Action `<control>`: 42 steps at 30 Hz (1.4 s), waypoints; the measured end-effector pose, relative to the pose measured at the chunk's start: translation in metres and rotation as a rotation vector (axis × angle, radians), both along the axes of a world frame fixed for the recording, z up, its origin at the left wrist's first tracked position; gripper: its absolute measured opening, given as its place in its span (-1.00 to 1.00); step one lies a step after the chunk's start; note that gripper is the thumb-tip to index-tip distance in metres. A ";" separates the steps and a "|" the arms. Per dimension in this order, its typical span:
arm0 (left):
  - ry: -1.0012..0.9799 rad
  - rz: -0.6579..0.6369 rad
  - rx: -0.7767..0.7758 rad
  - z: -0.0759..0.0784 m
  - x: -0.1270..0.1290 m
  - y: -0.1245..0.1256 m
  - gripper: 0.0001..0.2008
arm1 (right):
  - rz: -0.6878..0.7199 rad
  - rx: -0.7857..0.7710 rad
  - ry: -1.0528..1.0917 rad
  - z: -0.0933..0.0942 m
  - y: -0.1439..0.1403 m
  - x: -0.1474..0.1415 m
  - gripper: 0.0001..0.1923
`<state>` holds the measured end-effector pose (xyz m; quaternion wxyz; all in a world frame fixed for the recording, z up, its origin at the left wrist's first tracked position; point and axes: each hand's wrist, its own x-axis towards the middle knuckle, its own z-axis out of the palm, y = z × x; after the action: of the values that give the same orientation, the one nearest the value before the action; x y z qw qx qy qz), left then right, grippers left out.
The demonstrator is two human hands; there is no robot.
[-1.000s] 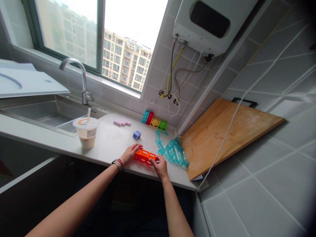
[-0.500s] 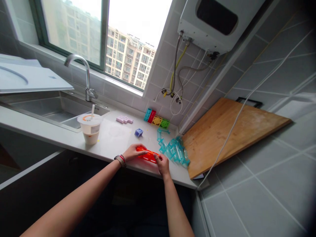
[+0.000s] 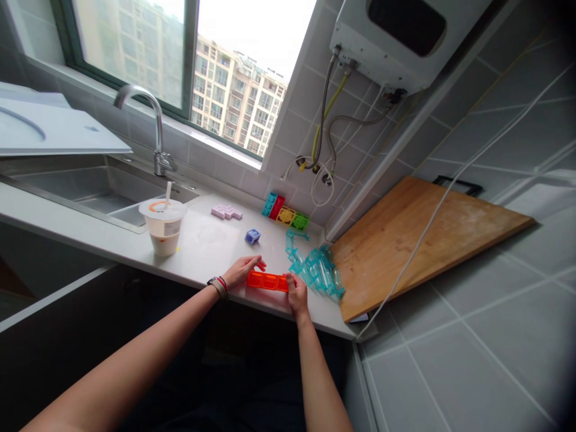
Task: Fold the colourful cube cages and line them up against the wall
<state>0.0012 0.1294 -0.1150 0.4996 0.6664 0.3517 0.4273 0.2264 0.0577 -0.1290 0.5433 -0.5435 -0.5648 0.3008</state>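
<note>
An orange-red strip of joined plastic square building pieces (image 3: 268,281) is held low over the counter's front edge. My right hand (image 3: 297,295) grips its right end, the thumb lying on the near face. My left hand (image 3: 242,272) is at the strip's left end with fingers stretched out and the thumb lifted off; a bit of red shows by its fingertips. Whether the left palm touches the strip is hard to tell. Just beyond sits a blue-purple cube (image 3: 252,236). A heap of clear teal pieces (image 3: 321,270) lies right of my right hand.
A lidded drink cup with a straw (image 3: 162,231) stands at the left near the counter edge. Lilac pieces (image 3: 226,212) and a row of coloured blocks (image 3: 285,211) are farther back. A wooden board (image 3: 427,240) leans at the right. The sink (image 3: 85,189) is at the left.
My left thumb and fingers have loosened from the strip and spread. The strip has turned so that its open squares face me more. My right hand still holds its end.
</note>
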 end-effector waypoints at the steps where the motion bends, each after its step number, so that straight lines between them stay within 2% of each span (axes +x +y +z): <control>1: -0.004 -0.004 -0.001 0.000 0.000 0.000 -0.36 | -0.008 0.003 0.005 0.000 0.000 0.000 -0.50; 6: -0.029 -0.013 -0.007 -0.002 -0.002 0.001 -0.33 | -0.059 0.009 0.059 -0.005 0.003 0.003 -0.49; 10: -0.015 -0.064 0.000 -0.003 0.000 -0.001 -0.45 | -0.091 -0.002 0.138 -0.009 0.005 0.007 -0.42; 12: -0.012 -0.102 0.005 -0.005 0.001 -0.001 -0.44 | -0.094 -0.004 0.169 -0.009 0.004 0.008 -0.40; 16: -0.050 -0.176 -0.014 -0.009 0.002 0.002 -0.29 | 0.005 0.001 0.253 -0.005 0.001 0.008 -0.33; 19: -0.074 -0.208 -0.028 -0.011 0.001 0.005 -0.28 | 0.088 0.015 0.313 -0.003 0.000 0.007 -0.31; 26: -0.038 -0.176 0.001 -0.015 0.000 0.006 -0.49 | 0.082 -0.018 0.288 -0.004 0.000 0.008 -0.37; 33: -0.010 -0.157 0.058 -0.017 0.001 0.006 -0.49 | -0.018 -0.024 0.191 -0.003 0.000 0.002 -0.56; 42: -0.029 -0.185 0.057 -0.015 0.000 0.004 -0.48 | -0.078 -0.087 0.138 0.000 0.003 -0.001 -0.50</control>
<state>0.0015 0.1331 -0.1296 0.5227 0.7037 0.2693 0.3988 0.2258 0.0605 -0.1288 0.5681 -0.5661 -0.4909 0.3403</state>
